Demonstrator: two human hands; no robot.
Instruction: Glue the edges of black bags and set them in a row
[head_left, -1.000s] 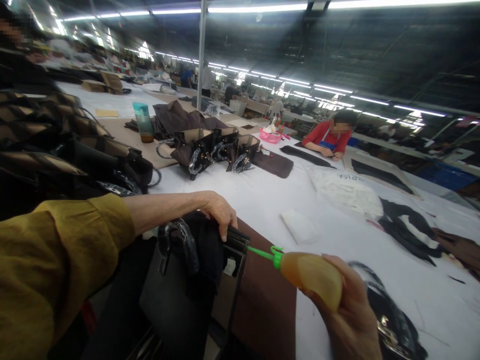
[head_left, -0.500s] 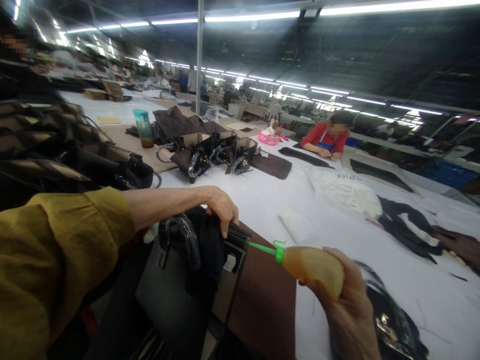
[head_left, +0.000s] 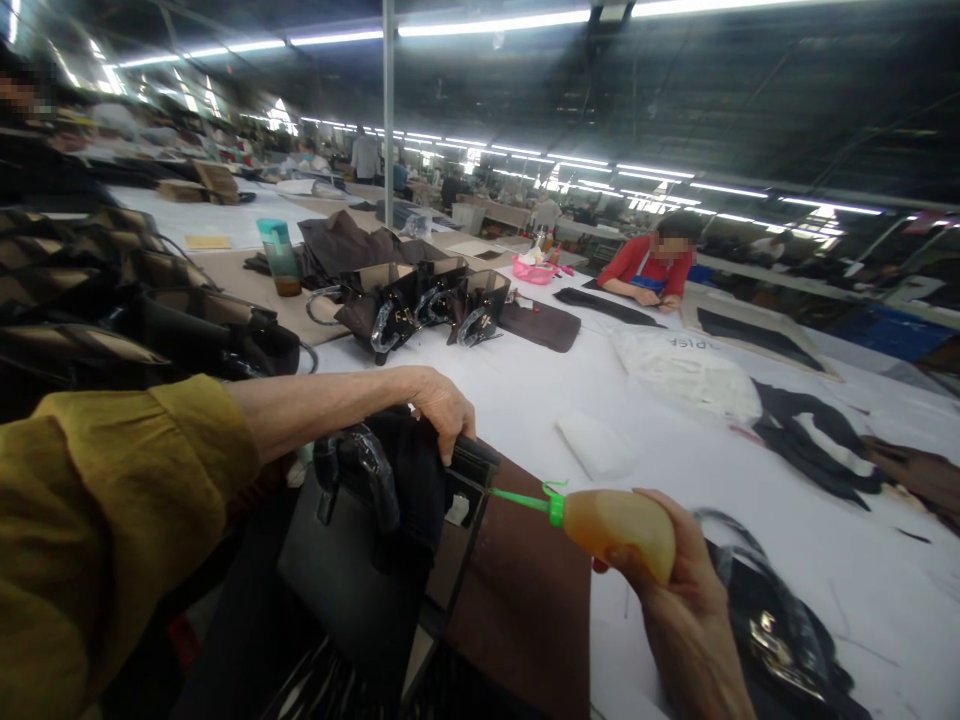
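A black handbag [head_left: 352,570] with wrapped handles stands open in front of me. My left hand [head_left: 441,405] is closed over its upper rim. My right hand [head_left: 675,610] grips a soft yellow squeeze bottle [head_left: 619,520]. The bottle's thin green nozzle [head_left: 521,498] points left and touches the bag's rim just below my left fingers. A brown mat [head_left: 525,590] lies under the bag's right side.
Several dark handbags [head_left: 420,305] stand mid-table beside a teal bottle [head_left: 279,255]. More bags [head_left: 142,310] are piled at the left. White cloth [head_left: 694,375] and dark pieces [head_left: 817,445] lie to the right. A person in red [head_left: 645,270] works across the long white table [head_left: 525,390].
The bottle and my right hand have shifted slightly up and left, keeping the nozzle at the bag's rim. My left hand stays on the rim.
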